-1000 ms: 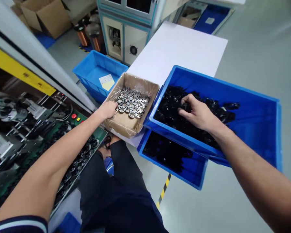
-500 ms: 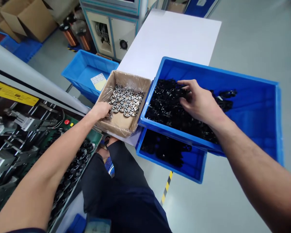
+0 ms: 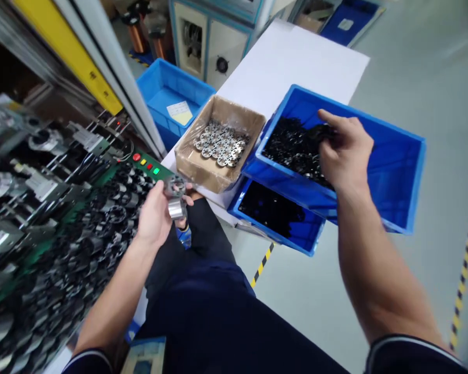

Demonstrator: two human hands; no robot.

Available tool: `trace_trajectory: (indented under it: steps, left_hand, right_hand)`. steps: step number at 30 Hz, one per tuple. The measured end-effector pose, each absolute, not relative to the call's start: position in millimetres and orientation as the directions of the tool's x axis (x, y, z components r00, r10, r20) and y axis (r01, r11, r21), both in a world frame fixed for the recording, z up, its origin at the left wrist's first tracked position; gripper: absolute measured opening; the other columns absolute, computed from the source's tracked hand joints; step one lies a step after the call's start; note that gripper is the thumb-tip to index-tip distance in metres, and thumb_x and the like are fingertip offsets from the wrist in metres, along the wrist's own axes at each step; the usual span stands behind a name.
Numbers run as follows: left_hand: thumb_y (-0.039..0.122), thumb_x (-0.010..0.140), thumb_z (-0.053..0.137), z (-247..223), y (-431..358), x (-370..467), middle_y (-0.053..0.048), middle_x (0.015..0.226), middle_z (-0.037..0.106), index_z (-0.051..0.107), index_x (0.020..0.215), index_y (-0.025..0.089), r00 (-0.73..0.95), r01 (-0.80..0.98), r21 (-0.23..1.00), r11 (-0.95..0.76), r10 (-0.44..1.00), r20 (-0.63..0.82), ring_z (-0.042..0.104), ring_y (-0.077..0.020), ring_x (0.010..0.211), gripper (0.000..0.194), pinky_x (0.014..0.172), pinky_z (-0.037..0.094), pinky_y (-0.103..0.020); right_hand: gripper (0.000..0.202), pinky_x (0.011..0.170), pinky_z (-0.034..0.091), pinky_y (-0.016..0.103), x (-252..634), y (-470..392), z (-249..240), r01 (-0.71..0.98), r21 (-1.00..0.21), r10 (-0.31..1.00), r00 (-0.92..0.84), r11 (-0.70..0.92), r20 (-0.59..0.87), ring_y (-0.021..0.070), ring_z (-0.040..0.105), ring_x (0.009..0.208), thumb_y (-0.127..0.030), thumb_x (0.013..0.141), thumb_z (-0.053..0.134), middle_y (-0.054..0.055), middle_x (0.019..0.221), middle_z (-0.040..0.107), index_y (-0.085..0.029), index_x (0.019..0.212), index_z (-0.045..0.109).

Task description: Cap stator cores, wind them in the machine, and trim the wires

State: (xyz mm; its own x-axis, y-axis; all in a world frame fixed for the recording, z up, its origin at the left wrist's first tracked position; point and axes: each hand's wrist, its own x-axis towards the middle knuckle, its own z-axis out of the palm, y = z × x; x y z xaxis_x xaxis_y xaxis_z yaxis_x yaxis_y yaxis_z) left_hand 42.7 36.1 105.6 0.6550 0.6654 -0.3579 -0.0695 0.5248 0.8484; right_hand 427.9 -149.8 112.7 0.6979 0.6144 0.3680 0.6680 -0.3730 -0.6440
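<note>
Two silver, ring-shaped metal parts (image 3: 176, 209) show in the left hand (image 3: 155, 214), its fingers curled round them; the upper turns its slotted face to the camera, the lower its curved side wall. They are held near the brown cardboard box (image 3: 205, 174) lined with clear plastic, where more such rings lie, too many to count. The right hand (image 3: 350, 150) is curled, thumb and fingers closed on black material (image 3: 324, 132), number unclear, over the heap in a large blue plastic bin (image 3: 393, 171). This bin partly covers a lower blue bin (image 3: 314, 236); a third, lighter blue bin (image 3: 156, 85) stands beyond the box. Four coloured buttons (image 3: 136, 157) line the green bench (image 3: 164, 174).
</note>
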Motion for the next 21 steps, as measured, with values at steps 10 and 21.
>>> trace_trajectory:
  steps: [10, 21]
  left_hand:
    - [0.079, 0.109, 0.072, 133, -52, -49, -0.002, 0.082, 0.073, 0.076, 0.142, 0.024, 0.665, -0.234, 0.745, 0.624, 0.662, -0.346, 0.068, -0.0185, 0.058, 0.064, 0.050, 0.053, -0.028]
    - [0.070, 0.120, 0.059, 126, -65, -87, -0.006, 0.112, 0.078, 0.075, 0.156, 0.029, 0.709, -0.235, 0.880, 0.413, 0.692, -0.136, 0.069, -0.0159, 0.071, 0.057, 0.070, 0.060, -0.033]
  right_hand:
    - [0.020, 0.068, 0.068, 0.030, 137, -117, 147, 0.389, -0.820, 0.845, 0.163, 0.419, 0.509, 0.0176, 0.083, 0.085, -0.014, 0.102, 0.090, 0.001, 0.106, 0.089, -0.030, 0.114, 0.089]
    - [0.026, 0.073, 0.069, 0.035, 116, -119, 152, 0.376, -0.819, 0.848, 0.137, 0.434, 0.512, 0.0184, 0.081, 0.083, -0.010, 0.099, 0.092, -0.002, 0.099, 0.087, -0.031, 0.114, 0.091]
